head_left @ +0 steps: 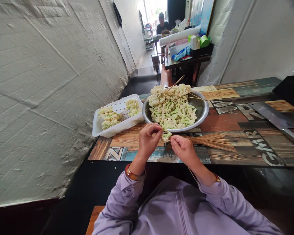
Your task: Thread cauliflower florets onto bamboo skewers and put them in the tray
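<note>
Just in front of the metal bowl (205,114), my left hand (149,138) pinches a pale green cauliflower floret (166,135) between thumb and fingers. My right hand (185,150) is closed on a thin wooden skewer (193,175), whose tail end slants down past my wrist. The skewer's tip meets the floret; how deep it goes in is hidden. Loose cauliflower pieces (173,114) fill much of the bowl, and finished cauliflower skewers (159,94) lie across its far rim. To the right of my right hand, a bundle of bare skewers (217,142) rests on the table.
A white plastic tray (123,129) with several cauliflower skewers stands left of the bowl. A cleaver (274,115) lies at the right of the patterned table (222,119). The wall (51,98) runs close on the left. Far back, a person (163,26) sits behind another table.
</note>
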